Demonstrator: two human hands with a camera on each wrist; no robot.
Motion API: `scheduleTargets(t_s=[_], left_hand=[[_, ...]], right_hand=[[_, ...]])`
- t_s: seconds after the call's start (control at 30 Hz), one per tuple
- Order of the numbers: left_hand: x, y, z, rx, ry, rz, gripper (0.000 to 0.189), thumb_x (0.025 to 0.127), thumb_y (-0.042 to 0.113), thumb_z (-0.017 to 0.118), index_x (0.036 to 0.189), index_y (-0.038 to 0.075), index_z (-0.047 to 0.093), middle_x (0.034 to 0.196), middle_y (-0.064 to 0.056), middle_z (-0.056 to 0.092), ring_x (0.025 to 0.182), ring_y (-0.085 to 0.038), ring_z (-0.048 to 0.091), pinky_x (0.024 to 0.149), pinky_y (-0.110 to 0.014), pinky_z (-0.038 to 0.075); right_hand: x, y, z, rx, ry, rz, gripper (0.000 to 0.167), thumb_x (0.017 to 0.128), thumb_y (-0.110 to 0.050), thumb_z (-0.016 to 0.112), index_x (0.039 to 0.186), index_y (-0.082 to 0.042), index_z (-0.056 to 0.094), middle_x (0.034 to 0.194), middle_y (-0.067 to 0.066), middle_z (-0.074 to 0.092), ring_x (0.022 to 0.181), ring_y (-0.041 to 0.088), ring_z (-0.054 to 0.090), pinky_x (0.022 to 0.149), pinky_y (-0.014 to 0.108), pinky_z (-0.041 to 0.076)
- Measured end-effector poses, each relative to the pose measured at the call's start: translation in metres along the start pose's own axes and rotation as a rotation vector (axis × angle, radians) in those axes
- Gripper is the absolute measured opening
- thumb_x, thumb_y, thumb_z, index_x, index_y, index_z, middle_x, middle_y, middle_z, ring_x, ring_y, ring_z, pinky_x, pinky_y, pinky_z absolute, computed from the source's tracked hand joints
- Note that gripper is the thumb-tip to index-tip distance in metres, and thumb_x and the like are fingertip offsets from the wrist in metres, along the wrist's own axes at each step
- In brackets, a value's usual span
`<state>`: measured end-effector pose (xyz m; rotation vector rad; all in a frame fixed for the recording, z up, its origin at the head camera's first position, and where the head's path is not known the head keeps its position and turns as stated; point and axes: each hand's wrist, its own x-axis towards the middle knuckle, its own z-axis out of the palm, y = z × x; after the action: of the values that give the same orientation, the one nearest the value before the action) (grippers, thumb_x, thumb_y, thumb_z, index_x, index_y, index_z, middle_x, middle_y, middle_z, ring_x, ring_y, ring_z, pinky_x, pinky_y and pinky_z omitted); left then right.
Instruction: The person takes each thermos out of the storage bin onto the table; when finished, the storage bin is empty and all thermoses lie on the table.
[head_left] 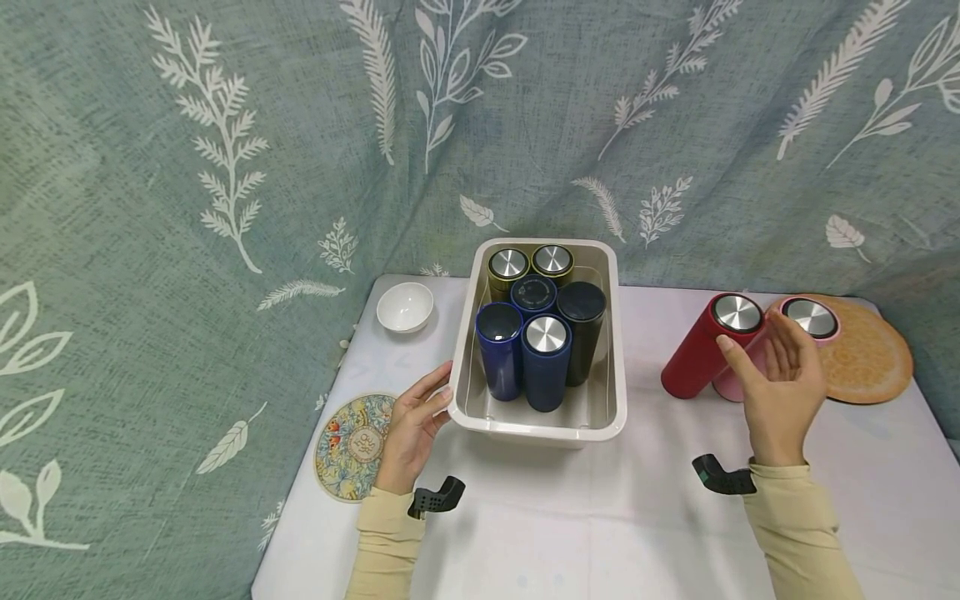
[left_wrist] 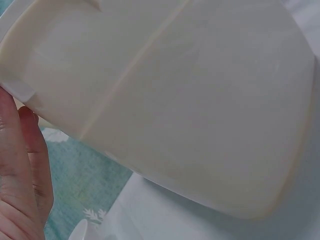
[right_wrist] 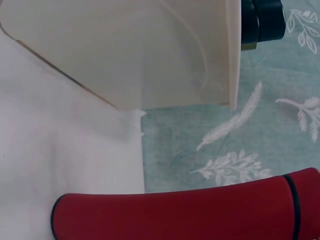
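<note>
At the right, my right hand [head_left: 786, 392] holds a red thermos bottle [head_left: 697, 350] near its top, thumb on the near side and fingers on the far side. The bottle has a silver lid disc and leans in the head view; its red body [right_wrist: 170, 212] crosses the bottom of the right wrist view. My left hand [head_left: 412, 425] grips the left rim of a cream plastic bin [head_left: 551, 431], and its fingers [left_wrist: 35, 155] reach the lip in the left wrist view. Several bottles stand in the bin, among them a blue bottle [head_left: 501, 358], a navy bottle [head_left: 547, 375] and a black bottle [head_left: 585, 342].
Pink bottles [head_left: 828, 325] stand beside the red one, partly hidden by the right hand. Behind them lies a round tan mat [head_left: 870, 358]. A white bowl [head_left: 405, 307] and a patterned round mat [head_left: 352, 450] are at the left. A green leaf-print cloth [head_left: 540, 125] hangs behind the table.
</note>
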<state>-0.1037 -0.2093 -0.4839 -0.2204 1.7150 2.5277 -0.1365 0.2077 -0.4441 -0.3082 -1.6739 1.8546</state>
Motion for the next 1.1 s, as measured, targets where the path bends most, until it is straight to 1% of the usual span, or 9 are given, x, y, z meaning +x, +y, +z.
scheduleTargets(t_s=[0.13,0.27,0.37,0.43,0.57,0.67,0.87,1.1], left_hand=[[0.000,0.000,0.000,0.002,0.002,-0.002,0.054,0.096,-0.002,0.057,0.147,-0.009,0.042,0.122,0.005,0.068,0.104,-0.006,0.068,0.080,-0.019,0.058],[-0.001,0.001,0.001,-0.001,0.007,-0.014,0.054,0.096,-0.001,0.058,0.147,-0.008,0.042,0.122,0.005,0.068,0.104,-0.006,0.068,0.081,-0.019,0.058],[-0.001,0.001,0.001,-0.005,0.007,-0.014,0.055,0.096,-0.001,0.058,0.147,-0.008,0.042,0.122,0.005,0.068,0.104,-0.006,0.068,0.081,-0.019,0.058],[-0.001,0.001,0.000,-0.005,0.005,-0.009,0.054,0.096,-0.001,0.058,0.147,-0.008,0.042,0.122,0.005,0.068,0.105,-0.006,0.068,0.081,-0.019,0.058],[-0.001,0.000,0.000,-0.003,0.001,0.005,0.054,0.096,-0.001,0.058,0.147,-0.009,0.042,0.122,0.005,0.068,0.104,-0.006,0.068,0.080,-0.019,0.058],[0.000,-0.001,-0.001,0.001,-0.001,0.012,0.054,0.096,-0.001,0.058,0.147,-0.009,0.042,0.122,0.005,0.068,0.103,-0.006,0.069,0.079,-0.019,0.058],[0.000,-0.001,-0.001,0.002,0.005,0.008,0.054,0.095,-0.002,0.059,0.146,-0.008,0.044,0.122,0.004,0.068,0.103,-0.007,0.069,0.079,-0.020,0.059],[-0.001,0.000,0.000,-0.012,0.009,-0.010,0.054,0.095,-0.002,0.058,0.147,-0.008,0.042,0.123,0.004,0.068,0.104,-0.007,0.069,0.081,-0.019,0.059]], right_hand=[[-0.002,-0.005,0.003,0.025,0.000,-0.010,0.065,0.073,0.006,0.084,0.133,-0.003,0.062,0.137,0.007,0.063,0.133,0.019,0.057,0.114,0.019,0.042],[-0.005,-0.011,0.005,0.016,-0.013,-0.011,0.064,0.073,0.006,0.083,0.132,-0.004,0.062,0.136,0.009,0.064,0.132,0.019,0.058,0.113,0.019,0.043],[-0.007,-0.018,0.008,0.000,-0.047,-0.009,0.063,0.074,0.006,0.083,0.133,-0.005,0.062,0.136,0.008,0.065,0.131,0.018,0.058,0.111,0.017,0.045],[-0.009,-0.023,0.011,0.011,-0.075,-0.006,0.062,0.075,0.007,0.082,0.132,-0.003,0.062,0.135,0.008,0.065,0.129,0.017,0.060,0.109,0.016,0.045],[-0.014,-0.032,0.017,0.072,-0.124,-0.003,0.059,0.075,0.011,0.080,0.131,0.000,0.062,0.131,0.008,0.068,0.127,0.016,0.061,0.107,0.015,0.047],[-0.019,-0.036,0.022,0.087,-0.165,-0.006,0.060,0.074,0.014,0.079,0.130,0.002,0.062,0.131,0.009,0.068,0.127,0.018,0.061,0.107,0.015,0.047],[-0.028,-0.040,0.031,0.024,-0.255,-0.002,0.061,0.074,0.013,0.080,0.132,0.001,0.061,0.133,0.008,0.067,0.126,0.014,0.062,0.106,0.014,0.047],[-0.039,-0.041,0.040,-0.084,-0.331,0.013,0.061,0.076,0.007,0.082,0.133,-0.004,0.062,0.134,0.003,0.067,0.126,0.009,0.061,0.105,0.012,0.046]])
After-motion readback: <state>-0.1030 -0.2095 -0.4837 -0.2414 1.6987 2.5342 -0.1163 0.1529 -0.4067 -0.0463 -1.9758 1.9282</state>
